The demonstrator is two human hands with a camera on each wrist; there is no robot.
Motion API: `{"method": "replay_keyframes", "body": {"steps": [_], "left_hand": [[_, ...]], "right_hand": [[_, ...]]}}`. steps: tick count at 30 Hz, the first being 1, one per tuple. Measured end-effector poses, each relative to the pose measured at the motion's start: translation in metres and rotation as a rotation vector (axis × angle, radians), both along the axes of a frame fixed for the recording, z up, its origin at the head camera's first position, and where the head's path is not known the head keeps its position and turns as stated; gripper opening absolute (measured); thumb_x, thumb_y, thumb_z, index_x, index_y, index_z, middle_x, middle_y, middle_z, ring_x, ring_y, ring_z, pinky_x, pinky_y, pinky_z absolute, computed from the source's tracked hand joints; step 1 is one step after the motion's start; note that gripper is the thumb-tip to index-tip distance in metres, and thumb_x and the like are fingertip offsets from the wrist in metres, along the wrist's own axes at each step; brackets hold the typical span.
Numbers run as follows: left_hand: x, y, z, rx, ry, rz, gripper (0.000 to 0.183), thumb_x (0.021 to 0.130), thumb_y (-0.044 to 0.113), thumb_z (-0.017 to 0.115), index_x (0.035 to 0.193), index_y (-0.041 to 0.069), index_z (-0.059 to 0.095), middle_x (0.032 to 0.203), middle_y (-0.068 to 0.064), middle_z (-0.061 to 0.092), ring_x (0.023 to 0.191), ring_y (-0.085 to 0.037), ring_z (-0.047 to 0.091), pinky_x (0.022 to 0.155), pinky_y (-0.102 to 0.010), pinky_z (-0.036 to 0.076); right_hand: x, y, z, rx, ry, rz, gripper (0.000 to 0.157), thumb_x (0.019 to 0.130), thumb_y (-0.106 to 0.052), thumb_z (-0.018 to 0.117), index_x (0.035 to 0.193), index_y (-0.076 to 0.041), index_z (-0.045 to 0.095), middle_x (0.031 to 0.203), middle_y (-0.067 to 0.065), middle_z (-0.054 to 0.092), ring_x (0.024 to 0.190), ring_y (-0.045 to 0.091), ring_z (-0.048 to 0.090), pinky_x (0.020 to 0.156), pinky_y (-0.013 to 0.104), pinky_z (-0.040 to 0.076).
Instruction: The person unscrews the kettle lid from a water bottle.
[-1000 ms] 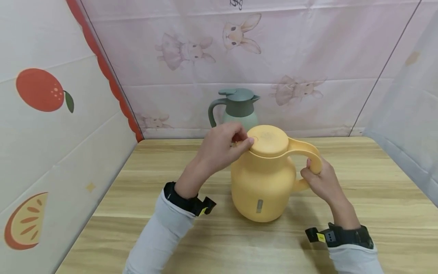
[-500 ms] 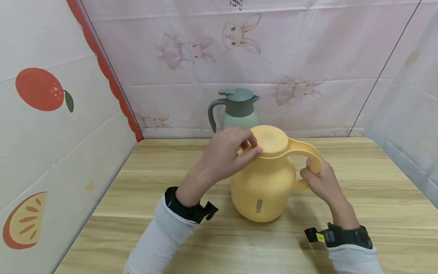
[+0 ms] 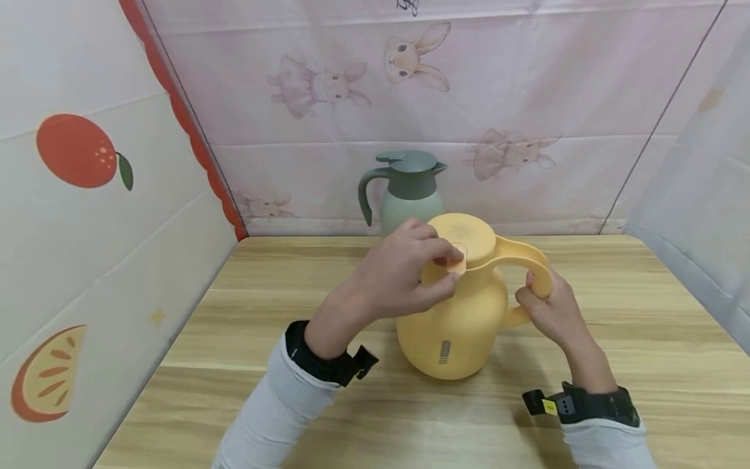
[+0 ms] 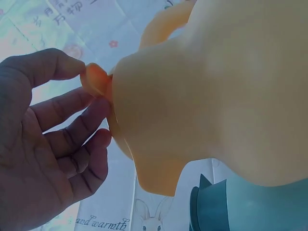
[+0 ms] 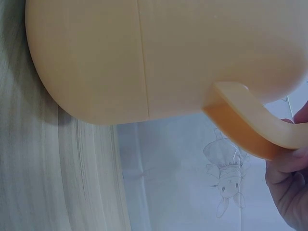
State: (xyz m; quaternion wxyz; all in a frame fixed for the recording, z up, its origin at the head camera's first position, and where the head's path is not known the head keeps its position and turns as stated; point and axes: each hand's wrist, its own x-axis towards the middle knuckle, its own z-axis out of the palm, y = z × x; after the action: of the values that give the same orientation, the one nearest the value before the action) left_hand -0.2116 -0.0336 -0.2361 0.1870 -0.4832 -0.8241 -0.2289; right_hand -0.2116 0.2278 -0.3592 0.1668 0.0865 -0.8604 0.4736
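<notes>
A yellow thermos jug (image 3: 454, 332) stands upright on the wooden table. My left hand (image 3: 395, 273) reaches over its top and pinches a small tab (image 4: 95, 79) at the edge of the round lid (image 3: 467, 234) between thumb and fingers. In the left wrist view the other fingertips lie against the lid's rim, and the jug's spout (image 4: 161, 175) juts out below them. On the other side my right hand (image 3: 553, 309) grips the jug's curved handle (image 3: 530, 255). The right wrist view shows part of that hand around the handle's lower end (image 5: 250, 120).
Behind the yellow jug, near the back wall, stands a green thermos jug (image 3: 413, 189), partly hidden by it and my left hand. Printed fabric walls (image 3: 316, 39) enclose the wooden table (image 3: 234, 391) at the back and on both sides.
My left hand has moved right and a little toward me, and the lid's tab has turned with it around the rim. The right hand and the jug's body have stayed in place.
</notes>
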Motion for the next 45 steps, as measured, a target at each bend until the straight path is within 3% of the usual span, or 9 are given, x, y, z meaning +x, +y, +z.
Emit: {"method": "replay_keyframes", "body": {"steps": [10,18,28,36,45], "left_hand": [[-0.001,0.007,0.003,-0.025,0.020,-0.015,0.019,0.084,0.028,0.069,0.094,0.012,0.073,0.081,0.005,0.060,0.073,-0.009,0.044,0.070,-0.023,0.030],[-0.002,0.012,0.005,-0.046,0.062,-0.028,0.016,0.083,0.024,0.069,0.093,0.012,0.073,0.074,0.005,0.054,0.071,-0.012,0.040,0.068,-0.023,0.029],[-0.009,0.025,0.011,-0.114,0.155,-0.027,0.014,0.085,0.025,0.066,0.091,0.015,0.074,0.080,0.003,0.055,0.073,-0.013,0.043,0.069,-0.024,0.031],[-0.021,0.039,0.012,-0.111,0.113,0.029,0.010,0.086,0.023,0.065,0.088,0.018,0.074,0.083,0.003,0.056,0.080,-0.014,0.046,0.071,-0.023,0.035],[-0.031,0.053,0.009,-0.088,0.066,0.130,0.017,0.086,0.035,0.065,0.085,0.019,0.072,0.082,0.003,0.055,0.077,-0.015,0.047,0.064,-0.023,0.036]], "right_hand": [[0.000,-0.001,0.000,-0.002,0.000,0.010,0.010,0.079,0.004,0.049,0.080,-0.003,0.042,0.058,0.006,0.036,0.045,0.016,0.036,0.042,0.029,0.033],[0.000,0.000,0.000,-0.003,0.011,0.015,0.010,0.077,0.004,0.049,0.078,-0.003,0.042,0.056,0.004,0.035,0.044,0.015,0.035,0.041,0.029,0.032],[0.002,0.002,0.000,-0.006,0.004,0.001,0.010,0.078,0.004,0.050,0.079,-0.003,0.043,0.056,0.003,0.036,0.045,0.015,0.036,0.041,0.028,0.032],[0.000,0.001,0.000,-0.010,-0.007,0.002,0.012,0.078,0.005,0.051,0.082,-0.003,0.042,0.061,0.006,0.039,0.047,0.016,0.038,0.043,0.029,0.034],[0.004,-0.004,0.008,0.012,0.016,0.001,0.012,0.077,0.008,0.050,0.080,-0.002,0.043,0.060,0.004,0.037,0.048,0.013,0.036,0.043,0.027,0.033]]}}
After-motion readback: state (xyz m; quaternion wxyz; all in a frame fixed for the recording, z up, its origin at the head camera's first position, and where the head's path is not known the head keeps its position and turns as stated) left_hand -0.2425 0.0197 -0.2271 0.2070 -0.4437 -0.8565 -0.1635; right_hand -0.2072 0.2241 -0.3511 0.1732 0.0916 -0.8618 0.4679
